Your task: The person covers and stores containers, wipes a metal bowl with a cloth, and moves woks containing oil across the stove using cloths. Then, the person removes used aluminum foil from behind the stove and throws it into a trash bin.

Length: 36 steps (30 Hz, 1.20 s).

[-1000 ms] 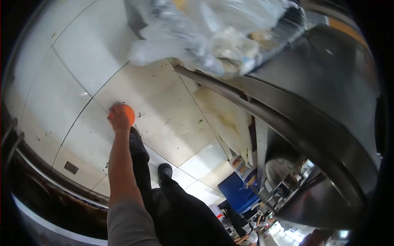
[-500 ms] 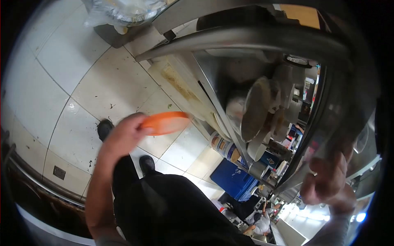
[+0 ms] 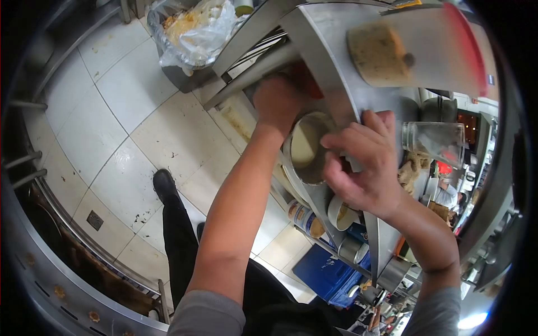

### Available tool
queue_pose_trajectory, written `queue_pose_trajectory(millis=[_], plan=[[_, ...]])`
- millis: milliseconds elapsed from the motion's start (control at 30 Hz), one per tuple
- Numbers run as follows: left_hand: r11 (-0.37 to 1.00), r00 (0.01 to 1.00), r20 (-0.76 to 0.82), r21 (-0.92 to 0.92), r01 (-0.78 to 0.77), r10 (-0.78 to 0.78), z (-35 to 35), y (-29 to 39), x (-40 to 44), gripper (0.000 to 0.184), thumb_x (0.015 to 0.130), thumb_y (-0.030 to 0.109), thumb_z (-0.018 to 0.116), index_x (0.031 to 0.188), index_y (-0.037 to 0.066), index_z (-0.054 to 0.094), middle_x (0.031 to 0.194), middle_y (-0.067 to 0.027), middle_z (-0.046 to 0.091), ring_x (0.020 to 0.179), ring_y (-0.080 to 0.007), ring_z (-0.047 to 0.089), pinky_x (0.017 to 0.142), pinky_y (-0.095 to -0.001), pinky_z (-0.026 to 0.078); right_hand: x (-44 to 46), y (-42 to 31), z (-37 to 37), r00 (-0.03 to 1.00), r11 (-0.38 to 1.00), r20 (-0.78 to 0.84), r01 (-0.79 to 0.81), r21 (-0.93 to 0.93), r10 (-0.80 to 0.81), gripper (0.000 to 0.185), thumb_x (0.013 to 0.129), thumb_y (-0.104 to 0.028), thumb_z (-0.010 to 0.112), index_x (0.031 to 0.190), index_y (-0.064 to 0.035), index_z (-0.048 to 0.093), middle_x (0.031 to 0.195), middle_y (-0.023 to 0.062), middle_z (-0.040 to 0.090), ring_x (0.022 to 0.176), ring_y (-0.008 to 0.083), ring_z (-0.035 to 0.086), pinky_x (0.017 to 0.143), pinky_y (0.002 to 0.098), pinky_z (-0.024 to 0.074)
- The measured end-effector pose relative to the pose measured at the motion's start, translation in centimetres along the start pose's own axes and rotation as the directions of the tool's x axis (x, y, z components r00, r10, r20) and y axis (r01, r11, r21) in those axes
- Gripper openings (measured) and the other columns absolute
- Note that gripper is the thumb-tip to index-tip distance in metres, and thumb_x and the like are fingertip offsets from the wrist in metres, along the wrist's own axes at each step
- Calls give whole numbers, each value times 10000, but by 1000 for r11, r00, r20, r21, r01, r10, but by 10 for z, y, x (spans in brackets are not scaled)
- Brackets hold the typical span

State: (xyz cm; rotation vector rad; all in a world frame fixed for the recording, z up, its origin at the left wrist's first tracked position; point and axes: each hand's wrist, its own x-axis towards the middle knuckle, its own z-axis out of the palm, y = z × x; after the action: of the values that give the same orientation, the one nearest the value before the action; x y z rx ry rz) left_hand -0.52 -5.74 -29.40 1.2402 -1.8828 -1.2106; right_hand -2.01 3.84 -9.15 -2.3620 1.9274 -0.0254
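Note:
My left hand (image 3: 276,103) reaches into the shadowed space under the steel counter; its fingers are blurred and partly hidden. Right beside it shows an orange-red piece (image 3: 309,83), which looks like the edge of a lid; whether the fingers grip it I cannot tell. My right hand (image 3: 364,162) is held at the counter's edge with its fingers apart and bent, nothing between them. Just behind its fingertips is a round metal pot (image 3: 312,173) on the lower shelf, with something pale inside.
A clear container with a red lid (image 3: 469,47) and a glass jar (image 3: 434,143) stand on the steel counter (image 3: 330,47). A bagged waste bin (image 3: 193,39) is at the top. Below are a white bowl (image 3: 341,213) and a blue bin (image 3: 325,269). Dark scraps lie on the tiled floor (image 3: 129,185).
My left hand has moved from over the floor, where it held an orange lid, up into the under-counter space. My right hand has come inward from the far right to the counter's edge.

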Motion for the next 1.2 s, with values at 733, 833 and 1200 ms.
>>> queue_pose_trajectory(millis=[733, 833, 1200], plan=[[939, 918, 384, -269, 215, -101, 37, -55, -131, 643, 858, 373, 647, 1304, -39, 435, 1229, -280, 542, 1147, -398, 558, 958, -429, 471, -7, -2, 0, 996, 997, 40, -81, -7, 81, 180, 685, -60, 575, 847, -39, 650, 772, 71, 611, 745, 237, 520, 865, 368, 379], [849, 880, 438, -379, 368, -185, 35, -42, -141, 565, 881, 216, 608, 1325, -34, 363, 1237, -295, 506, 1124, -439, 552, 940, -469, 474, -5, -4, 1, 997, 997, 43, -57, -56, 60, 183, 705, -64, 545, 854, -6, 635, 772, 85, 602, 748, 217, 498, 844, 347, 367], [732, 942, 217, -592, 336, -257, 70, -26, -119, 647, 846, 272, 655, 1364, -14, 392, 1218, -285, 576, 1101, -397, 596, 940, -434, 483, -9, 5, -5, 997, 1000, 76, -9, -15, 10, 255, 756, -220, 568, 869, -1, 630, 787, 92, 571, 792, 214, 452, 799, 326, 337]])
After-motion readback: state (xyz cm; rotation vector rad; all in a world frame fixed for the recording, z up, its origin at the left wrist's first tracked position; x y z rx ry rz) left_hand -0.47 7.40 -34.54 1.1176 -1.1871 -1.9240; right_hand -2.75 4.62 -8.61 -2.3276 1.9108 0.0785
